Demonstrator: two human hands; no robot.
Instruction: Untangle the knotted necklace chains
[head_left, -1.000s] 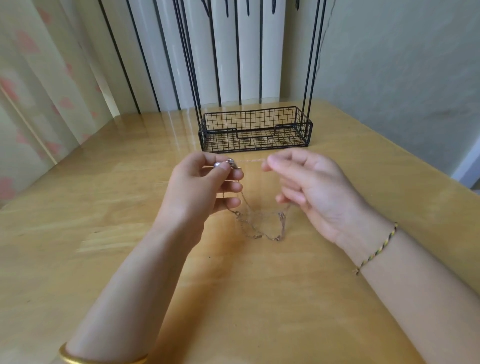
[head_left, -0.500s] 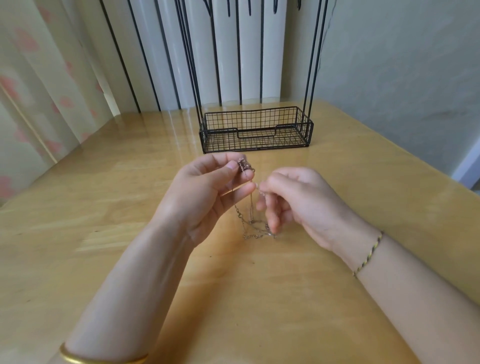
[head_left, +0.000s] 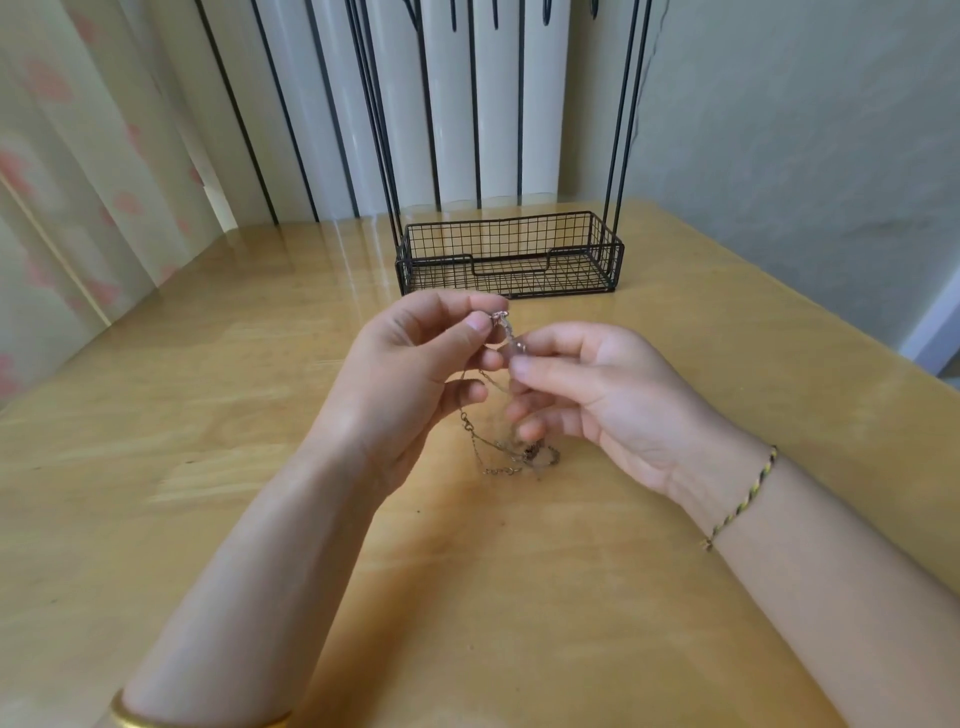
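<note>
pinching necklace chains (head_left: 511, 453) close together above the table (head_left: 208, 426) | left hand (head_left: 410, 374) pinches the pendant (head_left: 500, 316), right hand (head_left: 597, 395) pinches a strand just beside it, likely to slacken the knot | loose tangle droops to the table between them, nearer than the wire basket (head_left: 511, 236)
</note>
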